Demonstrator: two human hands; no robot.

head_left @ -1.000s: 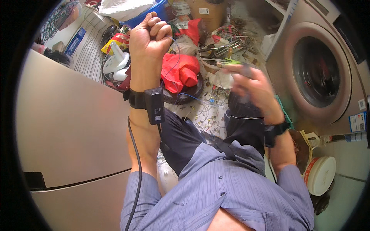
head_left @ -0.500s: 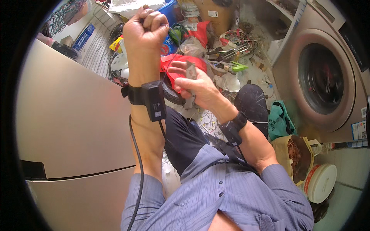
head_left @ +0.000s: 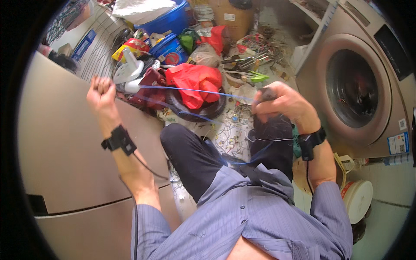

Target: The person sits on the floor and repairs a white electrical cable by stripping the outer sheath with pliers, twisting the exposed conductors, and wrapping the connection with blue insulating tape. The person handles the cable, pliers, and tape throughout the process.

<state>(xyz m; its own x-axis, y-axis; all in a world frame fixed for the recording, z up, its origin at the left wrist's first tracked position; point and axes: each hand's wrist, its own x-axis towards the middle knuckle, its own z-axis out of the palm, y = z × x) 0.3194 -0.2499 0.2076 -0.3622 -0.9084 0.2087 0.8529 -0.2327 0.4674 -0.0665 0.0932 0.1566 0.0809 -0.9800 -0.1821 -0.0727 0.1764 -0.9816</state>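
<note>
My left hand [head_left: 102, 93] is raised on the left, beside the refrigerator, closed in a fist. A thin blue wire [head_left: 195, 90] stretches across from the fist's side toward my right hand, and its near end blurs by the fist. On the right, my right hand [head_left: 286, 104] is closed round a worn, dark grey hand tool [head_left: 265, 94]; its exact kind is blurred. The taut wire meets this tool. A slack blue length [head_left: 190, 113] hangs below, and more of it loops over my lap.
A refrigerator [head_left: 86, 143] stands at the left, a front-loading washing machine [head_left: 342, 91] at the right. Ahead lie a tyre [head_left: 186, 112] with a red bag [head_left: 195, 82], blue buckets [head_left: 171, 50], and hand tools [head_left: 249, 63]. Wire scraps [head_left: 229, 138] litter the floor. A lidded white bucket [head_left: 359, 199] is nearby.
My hands have moved far apart: the left outward to the left and lower, the right outward to the right. The blue wire is now drawn out between them.
</note>
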